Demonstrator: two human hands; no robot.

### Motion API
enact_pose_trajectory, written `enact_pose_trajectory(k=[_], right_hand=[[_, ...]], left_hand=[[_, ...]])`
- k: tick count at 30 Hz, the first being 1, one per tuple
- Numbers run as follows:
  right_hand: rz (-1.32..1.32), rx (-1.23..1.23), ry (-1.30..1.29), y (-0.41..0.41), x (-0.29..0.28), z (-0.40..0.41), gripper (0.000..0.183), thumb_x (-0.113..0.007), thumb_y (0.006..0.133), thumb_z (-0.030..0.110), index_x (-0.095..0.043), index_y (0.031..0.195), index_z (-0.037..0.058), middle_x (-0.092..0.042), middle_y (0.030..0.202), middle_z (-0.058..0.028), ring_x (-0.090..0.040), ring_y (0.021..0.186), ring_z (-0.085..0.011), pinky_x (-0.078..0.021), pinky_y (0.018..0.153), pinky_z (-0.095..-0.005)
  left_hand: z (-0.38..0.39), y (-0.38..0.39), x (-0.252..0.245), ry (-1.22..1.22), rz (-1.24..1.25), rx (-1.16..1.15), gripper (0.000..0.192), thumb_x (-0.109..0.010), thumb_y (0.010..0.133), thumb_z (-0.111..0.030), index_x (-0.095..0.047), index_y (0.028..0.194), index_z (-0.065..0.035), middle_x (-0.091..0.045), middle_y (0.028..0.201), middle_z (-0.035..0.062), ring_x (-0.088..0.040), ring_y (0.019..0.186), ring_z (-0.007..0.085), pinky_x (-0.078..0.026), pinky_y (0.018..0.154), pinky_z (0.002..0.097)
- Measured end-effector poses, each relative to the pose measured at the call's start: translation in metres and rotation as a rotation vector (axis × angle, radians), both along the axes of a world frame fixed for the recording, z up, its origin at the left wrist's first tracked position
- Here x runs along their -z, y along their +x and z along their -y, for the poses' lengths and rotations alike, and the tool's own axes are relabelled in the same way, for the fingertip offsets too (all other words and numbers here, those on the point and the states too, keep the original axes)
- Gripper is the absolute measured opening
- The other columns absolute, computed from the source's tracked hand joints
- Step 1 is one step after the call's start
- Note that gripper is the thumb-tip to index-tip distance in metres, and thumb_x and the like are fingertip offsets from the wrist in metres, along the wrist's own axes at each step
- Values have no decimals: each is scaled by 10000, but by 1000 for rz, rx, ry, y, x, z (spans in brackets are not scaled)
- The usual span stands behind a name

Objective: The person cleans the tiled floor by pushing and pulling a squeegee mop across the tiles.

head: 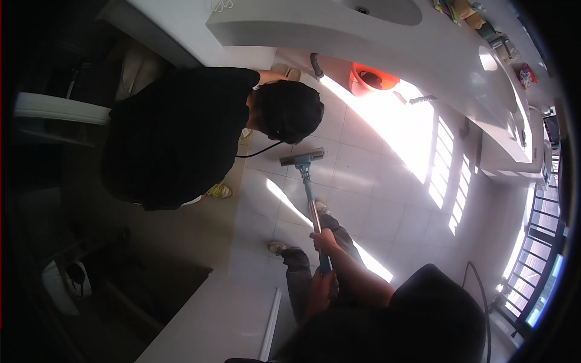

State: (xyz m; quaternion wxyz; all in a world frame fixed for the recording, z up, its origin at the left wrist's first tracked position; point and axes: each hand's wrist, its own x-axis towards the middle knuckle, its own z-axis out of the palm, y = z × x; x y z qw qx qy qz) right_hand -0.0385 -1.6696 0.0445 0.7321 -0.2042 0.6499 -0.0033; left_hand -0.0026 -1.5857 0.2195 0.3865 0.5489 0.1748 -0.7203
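A sponge mop (303, 159) with a blue-green head and a partly metallic pole runs from the floor back toward my body. My right hand (324, 241) is closed around the middle of the pole. Below it, my left hand (323, 288) grips the blue-green end of the handle, close to my body. The wide mop head is on or just above the pale floor tiles (358, 165), beyond my feet. Its underside is hidden.
A person in black (181, 140) bends forward at the left, head near the mop head. A red bucket (358, 86) with something dark inside stands under the washbasin counter (290, 34), near a grey drain hose (316, 65). A barred window (535, 254) is at right.
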Motion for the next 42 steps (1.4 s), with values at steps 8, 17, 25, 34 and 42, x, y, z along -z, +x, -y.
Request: enact_pose_trajectory(k=[8, 17, 25, 34, 42], right_hand=[[-164, -185, -133, -83, 3, 92, 330, -607, 670, 214, -560, 821, -76, -555, 627, -112, -557, 555, -183, -428, 459, -302], [222, 199, 233, -174, -58, -9, 188, -532, 782, 189, -506, 846, 14, -494, 669, -80, -527, 546, -171, -473, 480, -308], [138, 38, 56, -147, -126, 22, 250, -567, 675, 76, -493, 899, -7, -514, 633, -36, -487, 469, -100, -370, 391, -211], [253, 64, -96, -115, -93, 122, 99, -537, 733, 78, -473, 773, 16, -453, 548, -6, -448, 425, -88, -356, 377, -217], [343, 82, -213, -4, -41, 282, 124, -546, 726, 131, -481, 719, 25, -419, 548, 8, -404, 419, -68, -336, 368, -213]], left_hand=[[53, -47, 115, -287, 49, 240, 213, -480, 831, -277, -467, 919, -85, -534, 680, 62, -563, 580, 164, -465, 479, 277], [57, -50, 183, 97, -95, 655, 506, -431, 781, -554, -452, 998, -98, -553, 815, 50, -551, 700, 163, -452, 598, 336], [128, -90, 191, 30, 55, 201, 325, -556, 793, -313, -456, 848, -8, -510, 672, 103, -508, 523, 159, -465, 504, 356], [240, -37, 202, -139, 167, 39, 255, -496, 832, -292, -449, 756, -53, -463, 591, 49, -477, 479, 149, -418, 461, 289], [253, 107, 209, -345, 416, 337, 412, -397, 863, -385, -421, 1116, -60, -568, 859, 66, -553, 765, 162, -436, 686, 315]])
